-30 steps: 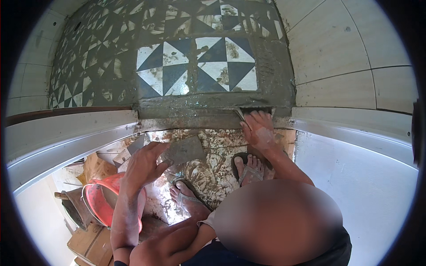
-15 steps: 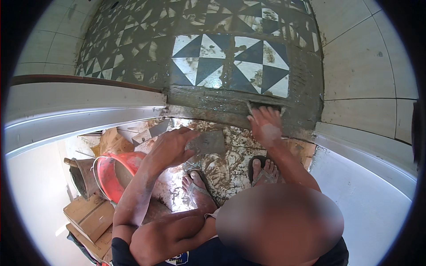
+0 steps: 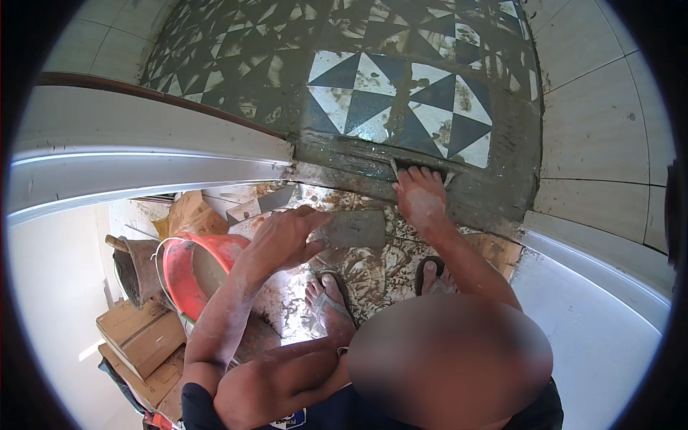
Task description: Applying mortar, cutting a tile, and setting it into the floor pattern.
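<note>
My right hand (image 3: 421, 199) presses down at the near edge of the wet floor. Its fingers close over a flat spreader (image 3: 446, 176), dark in the middle with pale edges, mostly covered by the hand. Wet grey grout (image 3: 340, 148) lies around it, beside patterned black-and-white tiles (image 3: 370, 115). My left hand (image 3: 287, 240) hangs forward past my knee, fingers bent and thumb apart. Right beside its fingertips is a grey rectangular slab (image 3: 352, 229), seemingly on the floor; contact between them is unclear.
A red bucket (image 3: 183, 265) with grey mix stands at left, a dirty pail (image 3: 147, 261) beside it and cardboard boxes (image 3: 140, 337) nearer. White door frames (image 3: 172, 161) bound both sides. Tiled wall (image 3: 595, 136) rises at right. My sandalled feet stand on smeared flooring.
The view has shifted, so the floor appears farther right. My right hand and spreader have slid left along the grout by the tiles. My left hand has drawn slightly left relative to the slab.
</note>
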`<state>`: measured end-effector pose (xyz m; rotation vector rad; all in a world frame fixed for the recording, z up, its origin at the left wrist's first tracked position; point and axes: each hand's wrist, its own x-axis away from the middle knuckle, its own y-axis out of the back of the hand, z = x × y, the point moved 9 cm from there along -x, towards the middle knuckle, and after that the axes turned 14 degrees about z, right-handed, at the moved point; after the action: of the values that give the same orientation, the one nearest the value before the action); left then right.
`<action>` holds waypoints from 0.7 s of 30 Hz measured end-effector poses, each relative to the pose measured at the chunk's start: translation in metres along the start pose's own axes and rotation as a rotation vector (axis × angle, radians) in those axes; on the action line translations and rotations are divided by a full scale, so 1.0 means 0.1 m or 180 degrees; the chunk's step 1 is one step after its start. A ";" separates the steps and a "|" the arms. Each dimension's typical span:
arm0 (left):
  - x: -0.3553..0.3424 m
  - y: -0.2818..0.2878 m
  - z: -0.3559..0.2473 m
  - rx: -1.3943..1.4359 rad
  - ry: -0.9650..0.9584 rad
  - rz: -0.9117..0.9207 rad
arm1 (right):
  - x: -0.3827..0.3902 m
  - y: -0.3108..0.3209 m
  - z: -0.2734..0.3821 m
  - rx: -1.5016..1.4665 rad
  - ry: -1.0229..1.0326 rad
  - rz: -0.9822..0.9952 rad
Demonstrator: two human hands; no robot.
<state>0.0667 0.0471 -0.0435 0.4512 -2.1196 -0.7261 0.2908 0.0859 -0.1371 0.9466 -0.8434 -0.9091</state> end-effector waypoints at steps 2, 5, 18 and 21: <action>0.01 0.01 0.03 -0.0022 0.0032 0.0004 | -0.04 0.02 0.03 -0.0054 0.0048 -0.0112; 0.06 0.01 0.04 0.0059 0.0045 0.0006 | -0.14 0.01 0.12 -0.0011 0.0160 -0.0235; 0.14 -0.03 0.13 0.0057 0.0215 0.0064 | -0.08 -0.09 0.29 -0.0077 0.0203 0.0101; 0.12 0.01 0.11 0.0090 0.0128 -0.0008 | 0.03 0.09 0.24 -0.0278 0.0250 -0.0323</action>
<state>0.0512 0.0456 -0.0409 0.4800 -2.0943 -0.6839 0.2729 0.0791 -0.1198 0.9493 -0.6887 -0.9820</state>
